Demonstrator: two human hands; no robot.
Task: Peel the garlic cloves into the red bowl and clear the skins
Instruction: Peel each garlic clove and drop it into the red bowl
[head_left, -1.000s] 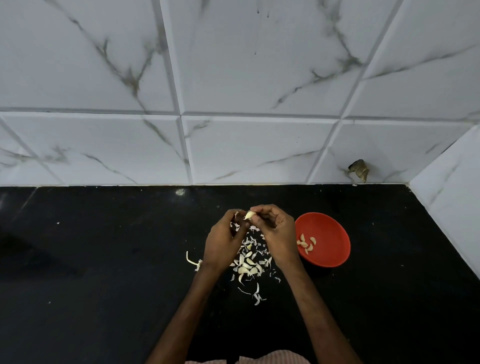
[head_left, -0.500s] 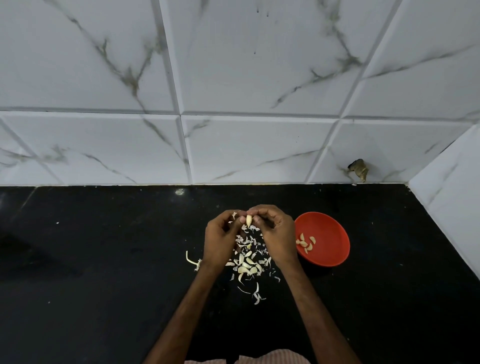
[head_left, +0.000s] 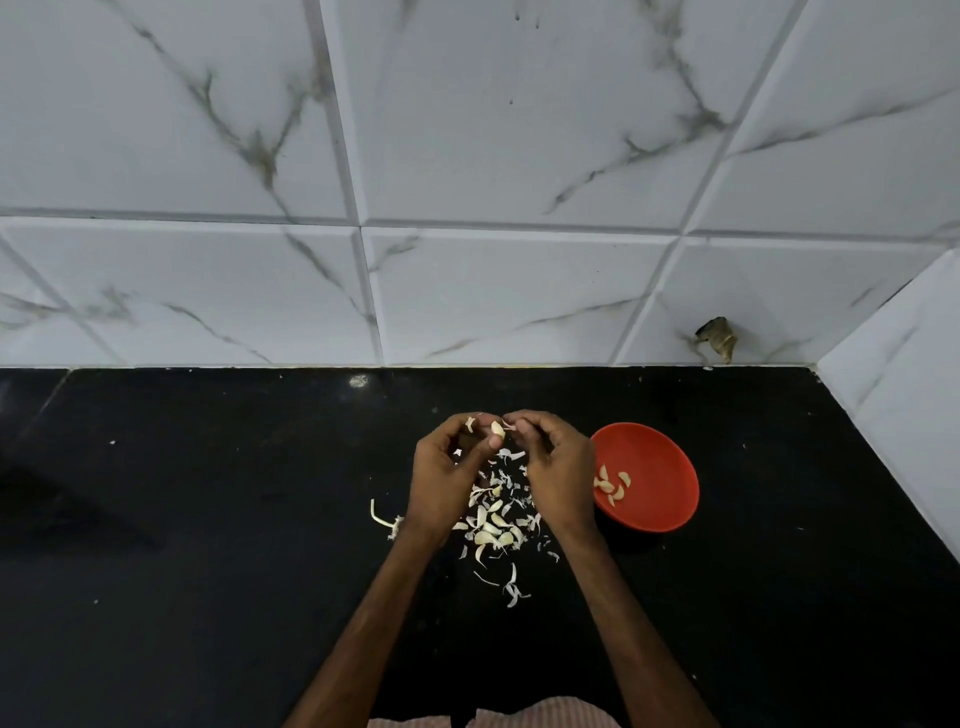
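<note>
striped cloth: showing at the bottom edge, pink-white woven stripes.
desk: black, glossy, stone-like slab, flecked with pale crumbs, carrying everything.
skins: papery off-white curls and shards lying in a loose heap on the desk, under and between the two hands; thin slivers trailing towards the person.
stem piece: pale curved strip lying just left of the left wrist.
left hand: hovering over the heap, thumb and curled fingers pinching the garlic clove.
garlic clove: small, cream, smooth, teardrop-shaped, sitting between both hands' fingertips above the heap's far edge, left of the bowl.
right hand: fingers curled, tips nipping a skin flake at the clove.
red bowl: round, shallow, matte, sitting on the desk just right of the right hand.
peeled cloves: a few smooth cream crescents lying in the bowl's left part.
wall tiles: large, white, grey-veined marble look, bevelled joints, rising behind the desk and cornering at right.
brown patch: ragged, sitting low on the wall; cannot tell what it is.
</note>
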